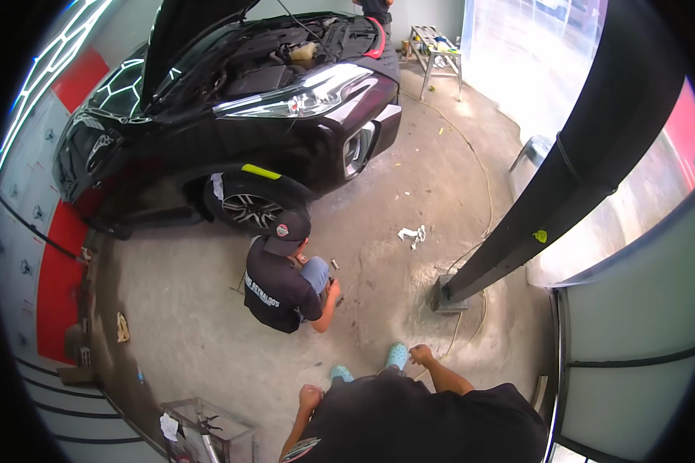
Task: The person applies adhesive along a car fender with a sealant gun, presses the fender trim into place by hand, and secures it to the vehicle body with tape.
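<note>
My left hand (310, 397) hangs beside my dark shirt, its fingers curled closed, with no object visible in it. My right hand (421, 354) is held out a little at my other side, fingers bent together, also with nothing visible in it. It is nearest to my light-blue clog (397, 356) and a yellowish cord (452, 336) on the floor. In front of me a person in a black shirt and cap (276, 285) squats by the front wheel (249, 211) of a black car (286, 147), whose hood is raised. What that person's hands hold is too small to tell.
A black slanting post (548, 185) on a bolted base stands ahead right. A metal-framed stand (235, 423) with tools is at lower left. White scraps (413, 234) lie on the concrete. Another person (377, 11) and a small work bench (435, 52) are at the back.
</note>
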`<state>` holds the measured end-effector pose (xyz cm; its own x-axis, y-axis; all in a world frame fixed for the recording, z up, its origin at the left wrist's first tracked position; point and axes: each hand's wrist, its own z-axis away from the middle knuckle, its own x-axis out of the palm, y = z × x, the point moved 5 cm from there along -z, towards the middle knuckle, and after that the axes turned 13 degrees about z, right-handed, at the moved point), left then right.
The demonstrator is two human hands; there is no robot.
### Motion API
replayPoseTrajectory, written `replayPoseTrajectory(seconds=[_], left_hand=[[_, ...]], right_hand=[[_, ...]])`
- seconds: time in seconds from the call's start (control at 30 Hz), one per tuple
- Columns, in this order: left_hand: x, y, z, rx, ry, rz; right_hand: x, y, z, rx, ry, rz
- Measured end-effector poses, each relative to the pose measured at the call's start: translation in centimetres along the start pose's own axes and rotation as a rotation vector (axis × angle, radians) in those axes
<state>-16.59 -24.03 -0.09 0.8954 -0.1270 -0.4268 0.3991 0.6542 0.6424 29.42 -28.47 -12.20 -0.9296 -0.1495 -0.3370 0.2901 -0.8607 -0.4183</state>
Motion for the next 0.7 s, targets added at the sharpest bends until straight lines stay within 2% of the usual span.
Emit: replayPoseTrajectory(seconds=[0.07,0.17,0.37,0.4,0.43,0.47,0.53,0.6,0.7], left_hand=[[-0.1,-3.3,-1.5,0.115,0.108,-0.095],[-0.1,-2.6,1.0,-0.017,0.04,0.177],[-0.8,-4.8,1.2,-0.046,0.146,0.033],[-1.1,-4.4,1.2,0.129,0.152,-0.178],[-1.0,-8.2,-1.4,0.437,0.198,-0.379],[-1.5,-10.8,-1.2,0.246,0.34,-0.016],[-3.3,-9.6,2.0,0.021,0.393,0.259],[-5.7,-9.2,4.8,-0.029,0.56,0.294],[-8.3,-11.1,7.2,-0.032,0.602,-0.15]], right_hand=[[-1.2,-0.5,-1.0,-0.026,0.011,-0.009],[-2.3,-1.1,-2.5,-0.086,0.044,-0.058],[-2.4,-2.1,-3.7,-0.087,-0.013,-0.117],[-2.1,-2.5,-3.6,-0.098,-0.049,-0.11],[-2.1,-2.8,-2.7,-0.105,-0.097,-0.095],[-1.8,-2.9,-2.1,-0.105,-0.151,-0.074],[-0.7,-2.4,-1.8,-0.067,-0.243,0.003],[0.5,-2.5,-0.8,-0.021,-0.297,0.113],[1.5,-1.9,-1.4,0.012,-0.341,0.205]])
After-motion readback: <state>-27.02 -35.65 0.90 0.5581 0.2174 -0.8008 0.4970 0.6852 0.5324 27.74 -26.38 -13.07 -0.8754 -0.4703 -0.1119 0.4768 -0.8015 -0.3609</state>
